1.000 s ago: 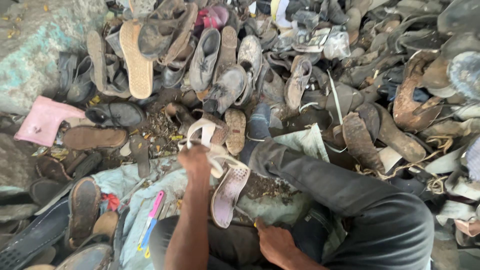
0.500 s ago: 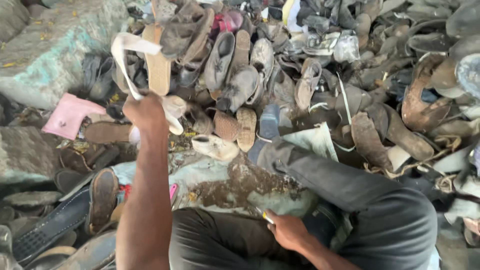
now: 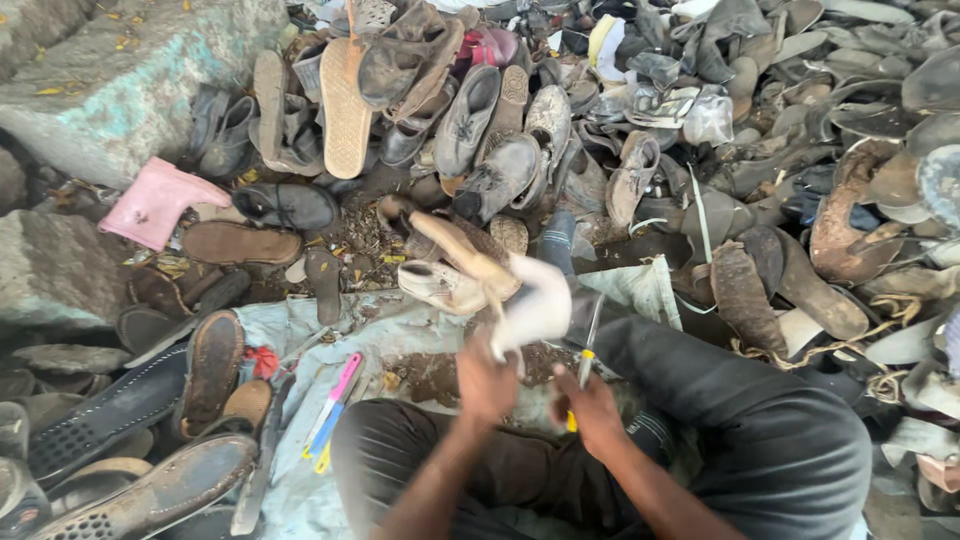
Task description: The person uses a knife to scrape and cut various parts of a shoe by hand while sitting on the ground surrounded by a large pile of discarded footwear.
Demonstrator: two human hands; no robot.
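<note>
Two bare hands worked over the person's dark-trousered lap. Left hand (image 3: 487, 383) had its fingers closed round a pale, worn sandal with a tan sole (image 3: 500, 285), lifted toward twelve o'clock and blurred. Right hand (image 3: 592, 408), at three o'clock of the left, gripped a yellow-handled knife (image 3: 585, 365), blade up beside the sandal. At nine o'clock a pink-and-blue cutter (image 3: 333, 403) lay on grey sheeting (image 3: 300, 330); heaped old shoes (image 3: 480, 130) filled twelve o'clock.

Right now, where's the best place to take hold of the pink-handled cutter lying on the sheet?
Probably the pink cutter at mid-handle, from above: it lies flat and slim on the grey sheet, its long sides open, with the left hand nearest.
</note>
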